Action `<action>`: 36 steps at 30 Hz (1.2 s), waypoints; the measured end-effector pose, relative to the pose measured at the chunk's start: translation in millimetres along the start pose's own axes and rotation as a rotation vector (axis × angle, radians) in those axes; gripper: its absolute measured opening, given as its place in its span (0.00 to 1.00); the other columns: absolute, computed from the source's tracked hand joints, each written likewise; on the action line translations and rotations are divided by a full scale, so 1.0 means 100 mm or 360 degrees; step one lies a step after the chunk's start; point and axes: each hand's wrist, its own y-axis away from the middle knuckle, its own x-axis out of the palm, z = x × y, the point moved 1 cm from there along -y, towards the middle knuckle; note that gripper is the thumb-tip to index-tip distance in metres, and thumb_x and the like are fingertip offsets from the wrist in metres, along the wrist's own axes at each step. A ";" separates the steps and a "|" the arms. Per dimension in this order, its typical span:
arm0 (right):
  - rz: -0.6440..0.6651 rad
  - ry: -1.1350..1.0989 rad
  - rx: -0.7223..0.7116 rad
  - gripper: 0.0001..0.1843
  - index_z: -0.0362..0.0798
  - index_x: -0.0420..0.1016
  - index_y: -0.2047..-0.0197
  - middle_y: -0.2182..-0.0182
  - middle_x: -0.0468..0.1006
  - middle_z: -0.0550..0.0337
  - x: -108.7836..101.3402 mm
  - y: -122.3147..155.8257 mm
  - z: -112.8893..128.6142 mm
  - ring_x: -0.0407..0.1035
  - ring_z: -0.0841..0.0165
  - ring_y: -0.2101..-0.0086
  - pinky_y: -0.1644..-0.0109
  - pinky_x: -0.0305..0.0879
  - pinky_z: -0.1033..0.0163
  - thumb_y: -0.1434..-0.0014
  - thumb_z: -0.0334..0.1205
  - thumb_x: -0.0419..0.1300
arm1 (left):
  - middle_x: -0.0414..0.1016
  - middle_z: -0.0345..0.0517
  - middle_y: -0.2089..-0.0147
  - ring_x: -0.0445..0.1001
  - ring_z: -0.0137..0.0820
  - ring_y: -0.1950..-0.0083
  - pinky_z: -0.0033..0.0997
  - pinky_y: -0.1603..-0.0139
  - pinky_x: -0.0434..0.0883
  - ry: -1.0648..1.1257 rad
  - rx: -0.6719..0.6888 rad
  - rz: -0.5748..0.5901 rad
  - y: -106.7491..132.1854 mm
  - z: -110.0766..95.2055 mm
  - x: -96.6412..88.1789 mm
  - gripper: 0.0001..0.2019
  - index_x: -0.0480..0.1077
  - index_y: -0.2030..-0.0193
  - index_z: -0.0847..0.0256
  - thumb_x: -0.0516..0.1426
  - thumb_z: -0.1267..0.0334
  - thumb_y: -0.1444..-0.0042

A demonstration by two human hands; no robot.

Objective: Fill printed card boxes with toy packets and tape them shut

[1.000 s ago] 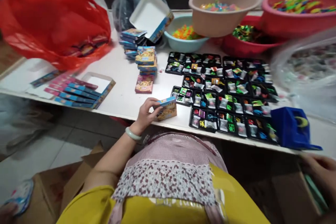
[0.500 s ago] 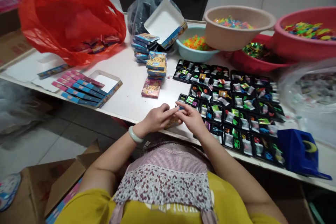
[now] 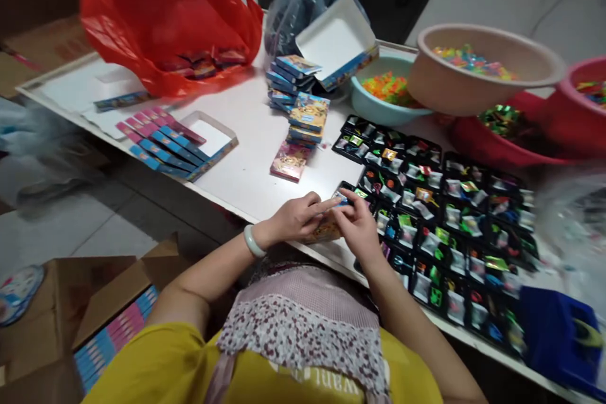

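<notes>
My left hand (image 3: 297,219) and my right hand (image 3: 356,229) meet over a small printed box (image 3: 324,233) at the near edge of the white table (image 3: 246,164). Both hands are closed on the box, fingertips pinching at its top flap. The box is mostly hidden under my fingers. Black trays (image 3: 440,221) filled with small packets of coloured toys lie just right of my hands. A short stack of the same small boxes (image 3: 307,120) and one flat pink box (image 3: 288,161) sit beyond my hands.
A red plastic bag (image 3: 165,19) lies at the far left. An open display box with thin blue and pink boxes (image 3: 170,142) is left of centre. Basins (image 3: 478,72) of coloured pieces stand far right. A blue tape dispenser (image 3: 561,341) is near right; a cardboard carton (image 3: 95,315) stands below left.
One second ago only my left hand held the box on the table edge. My right hand came up from below right and joined it. The view has shifted left.
</notes>
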 end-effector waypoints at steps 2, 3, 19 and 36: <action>-0.0029 0.0055 0.0025 0.25 0.51 0.63 0.47 0.75 0.77 0.67 -0.01 -0.04 -0.05 0.74 0.68 0.71 0.63 0.69 0.61 0.47 0.44 0.62 | 0.67 0.48 0.58 0.71 0.31 0.63 0.30 0.64 0.71 0.0025 0.0039 0.0016 -0.01 0.01 0.01 0.21 0.60 0.37 0.57 0.49 0.68 0.38; -0.0034 0.0088 0.0028 0.24 0.51 0.62 0.47 0.74 0.77 0.67 -0.02 -0.06 -0.08 0.74 0.67 0.70 0.62 0.69 0.60 0.47 0.43 0.61 | 0.68 0.49 0.58 0.71 0.31 0.62 0.30 0.63 0.72 0.0056 0.0042 -0.0004 -0.02 0.02 0.01 0.20 0.62 0.40 0.58 0.50 0.68 0.38; 0.0002 -0.0084 0.0044 0.18 0.53 0.63 0.52 0.74 0.76 0.66 -0.08 0.09 -0.09 0.70 0.70 0.75 0.72 0.63 0.64 0.44 0.46 0.60 | 0.68 0.49 0.57 0.71 0.33 0.59 0.31 0.62 0.72 0.0084 -0.0016 0.0040 0.00 -0.06 0.00 0.26 0.53 0.33 0.56 0.50 0.67 0.37; 0.0146 -0.0358 0.0226 0.21 0.54 0.63 0.56 0.73 0.78 0.68 -0.14 0.12 -0.11 0.65 0.74 0.80 0.75 0.61 0.67 0.49 0.50 0.65 | 0.67 0.48 0.59 0.69 0.32 0.60 0.32 0.60 0.72 0.0248 -0.0098 -0.0044 -0.04 -0.04 0.06 0.17 0.62 0.43 0.59 0.50 0.69 0.38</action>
